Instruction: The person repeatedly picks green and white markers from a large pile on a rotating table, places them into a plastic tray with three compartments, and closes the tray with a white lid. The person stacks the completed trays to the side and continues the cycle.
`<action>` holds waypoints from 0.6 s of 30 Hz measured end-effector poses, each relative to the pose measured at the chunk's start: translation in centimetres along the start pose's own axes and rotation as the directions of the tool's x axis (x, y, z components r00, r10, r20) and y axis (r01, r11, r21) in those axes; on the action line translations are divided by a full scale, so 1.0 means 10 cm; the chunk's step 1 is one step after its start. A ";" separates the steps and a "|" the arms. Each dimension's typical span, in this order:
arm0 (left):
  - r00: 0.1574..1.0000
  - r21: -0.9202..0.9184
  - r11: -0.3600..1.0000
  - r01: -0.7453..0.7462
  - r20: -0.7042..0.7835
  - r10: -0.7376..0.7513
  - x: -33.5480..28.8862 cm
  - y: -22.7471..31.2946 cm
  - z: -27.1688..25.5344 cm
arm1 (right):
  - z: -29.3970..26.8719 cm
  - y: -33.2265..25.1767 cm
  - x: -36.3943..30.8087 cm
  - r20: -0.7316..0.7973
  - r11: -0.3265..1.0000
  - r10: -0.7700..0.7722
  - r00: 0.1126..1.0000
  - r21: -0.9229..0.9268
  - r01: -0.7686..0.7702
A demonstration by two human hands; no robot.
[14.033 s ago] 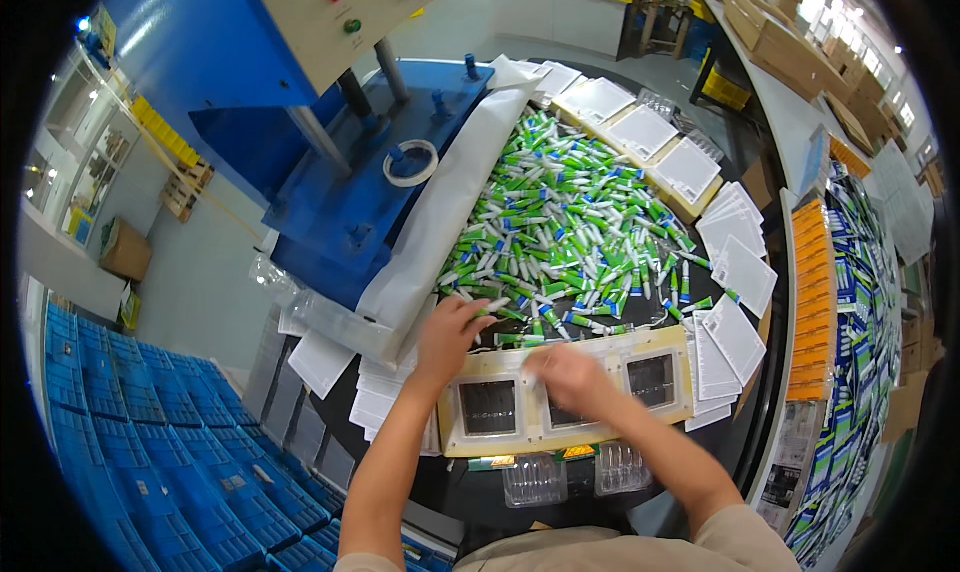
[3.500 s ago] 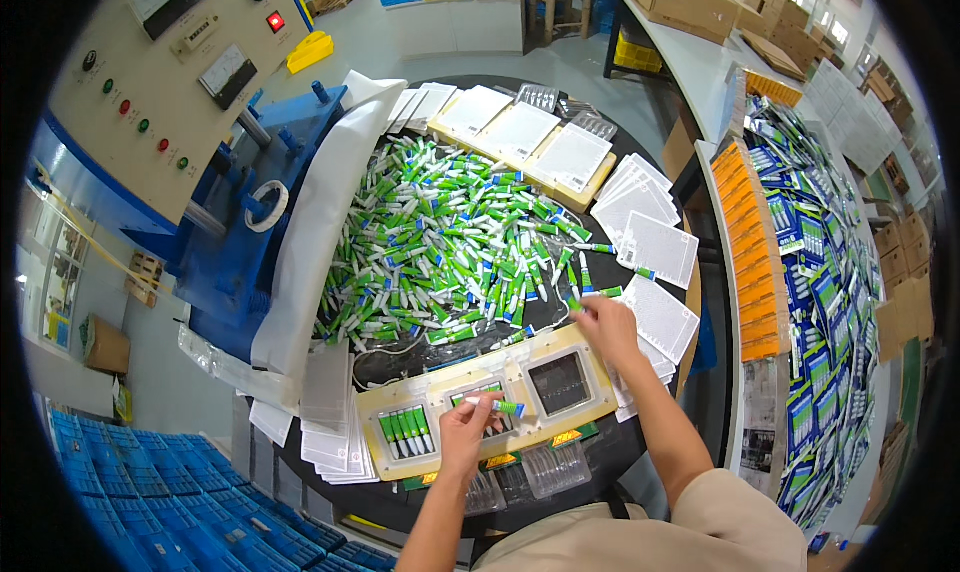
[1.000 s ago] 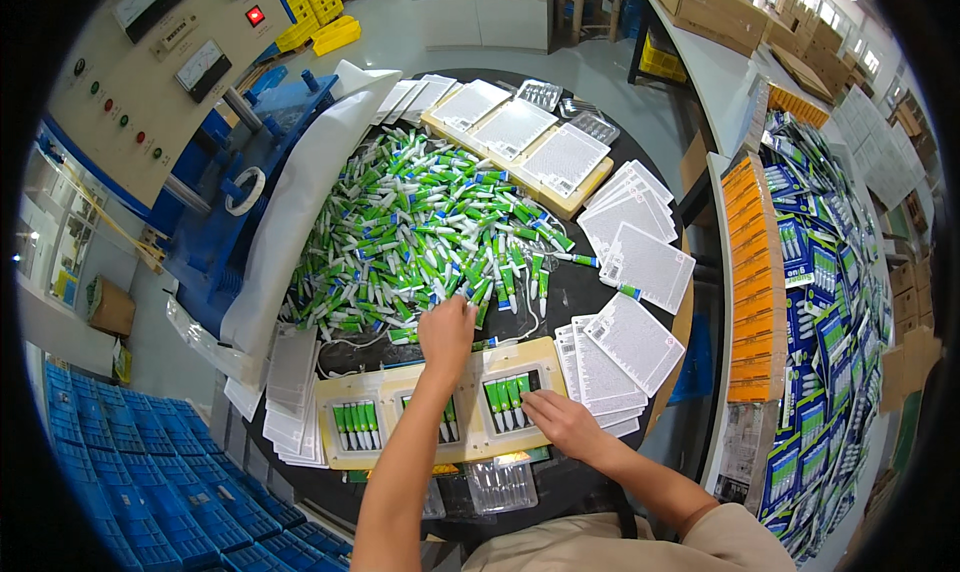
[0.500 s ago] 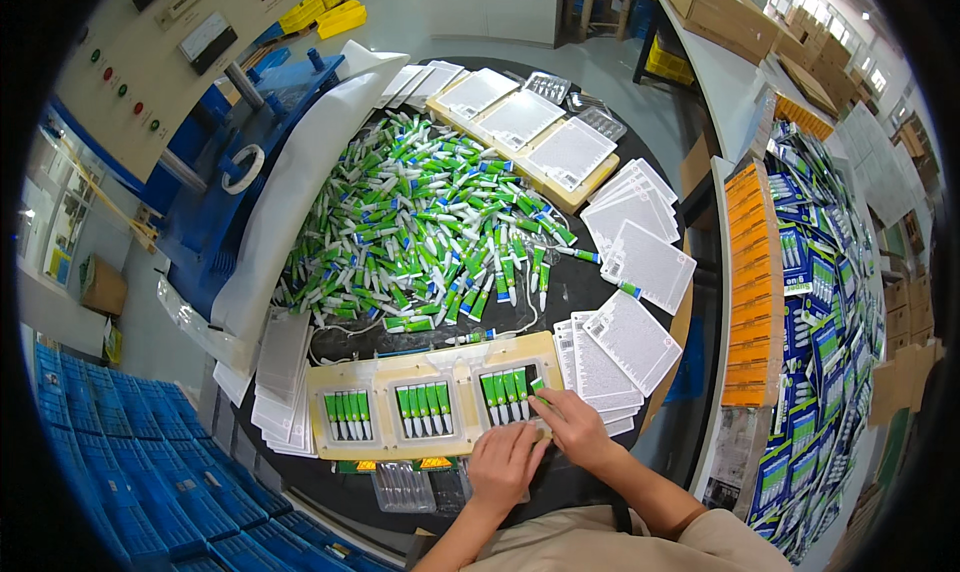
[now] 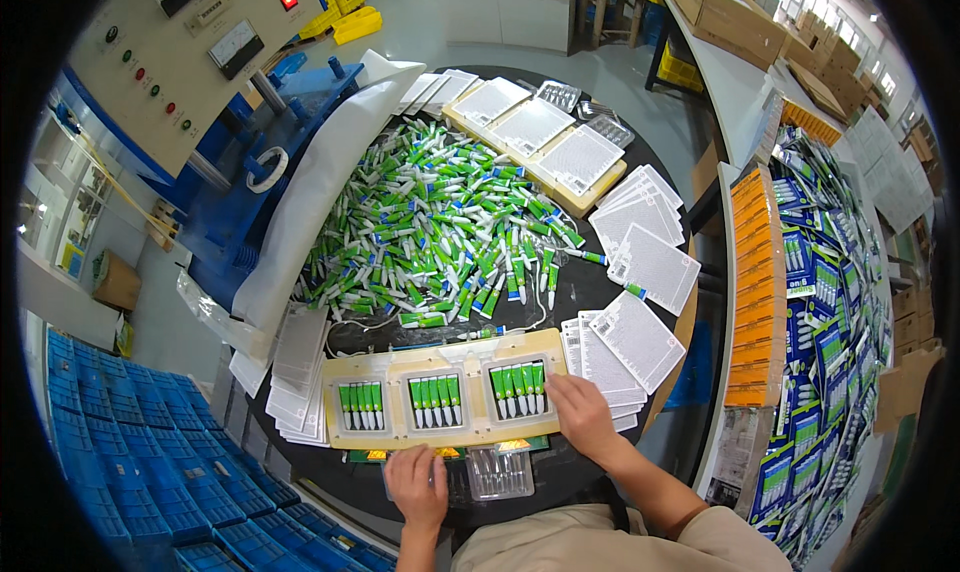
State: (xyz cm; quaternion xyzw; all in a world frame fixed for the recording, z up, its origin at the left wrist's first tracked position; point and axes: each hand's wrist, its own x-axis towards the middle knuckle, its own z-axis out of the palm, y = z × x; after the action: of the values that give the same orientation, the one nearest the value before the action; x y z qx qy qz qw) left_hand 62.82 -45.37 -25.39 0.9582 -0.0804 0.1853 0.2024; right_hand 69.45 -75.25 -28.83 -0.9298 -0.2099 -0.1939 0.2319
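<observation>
Along the near edge of the round, matt-black table (image 5: pixel 590 302), a long, flat cream fixture (image 5: pixel 340 369) is laid, pierced by three rounded square windows with clear plastic rims. In each window a row of slim tubes (image 5: pixel 435 402) is seated side by side, their glossy green bodies toward the table's centre and their tapered white ends toward its near edge. The right hand (image 5: pixel 583 412) is placed at the fixture's right end, beside the right-hand window; its fingers are extended and drawn together, but whether anything is pinched cannot be told. The left hand (image 5: pixel 417 482) is held at the fixture's near edge with its fingers loosely bent; whether anything is gripped beneath them cannot be told. Just beside it, a transparent, ribbed blister shell (image 5: pixel 500 472) is seen. Toward the table's left edge, loose tubes are piled in a jumbled heap (image 5: pixel 430 222), bordered by a smooth, pliable white sheet (image 5: pixel 310 192). Thin, flat printed cards (image 5: pixel 655 267) are fanned along the right edge.
</observation>
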 end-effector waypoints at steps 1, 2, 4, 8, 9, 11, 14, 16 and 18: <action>1.000 0.071 0.997 -0.004 -0.001 0.004 0.01 -0.10 -0.05 | -0.07 0.06 -0.01 -0.040 0.999 0.019 0.999 -0.026 -0.020; 1.000 0.147 0.989 0.006 0.013 -0.008 0.03 -0.21 -0.10 | -0.15 0.12 -0.03 -0.062 0.998 0.024 0.998 -0.063 -0.028; 0.989 0.270 0.963 0.021 -0.147 0.020 0.19 -0.51 -0.25 | -0.40 0.42 -0.07 -0.208 0.957 0.135 0.969 -0.227 -0.182; 0.987 0.039 0.988 0.148 -0.070 -0.145 0.49 -0.64 -0.43 | -0.83 0.87 -0.40 0.039 0.778 0.504 0.863 -0.454 -0.434; 0.999 0.007 0.999 0.050 0.017 -0.051 0.52 -0.49 -0.34 | -0.89 0.95 -0.47 0.164 0.761 0.485 0.859 -0.562 -0.322; 0.932 -0.164 0.971 -0.174 0.291 0.216 0.56 -0.07 -0.03 | -0.93 1.07 -0.59 0.281 0.818 0.449 0.848 -0.511 -0.264; 0.745 -0.131 0.869 -0.478 0.463 0.479 0.66 0.46 0.45 | -0.90 1.19 -0.67 0.331 0.854 0.420 0.845 -0.460 -0.244; 0.663 -0.151 0.847 -0.510 0.559 0.498 0.74 0.56 0.66 | -0.87 1.25 -0.69 0.348 0.863 0.415 0.841 -0.445 -0.241; 0.649 -0.145 0.837 -0.527 0.568 0.506 0.78 0.59 0.79 | -0.87 1.28 -0.68 0.326 0.882 0.337 0.883 -0.437 -0.175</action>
State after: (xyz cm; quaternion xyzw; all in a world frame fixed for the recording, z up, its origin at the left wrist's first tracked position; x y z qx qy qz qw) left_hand 71.14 -54.63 -26.98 0.9074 -0.4050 -0.0677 0.0900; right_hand 67.61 -92.08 -29.34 -0.9965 -0.0810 -0.0086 0.0166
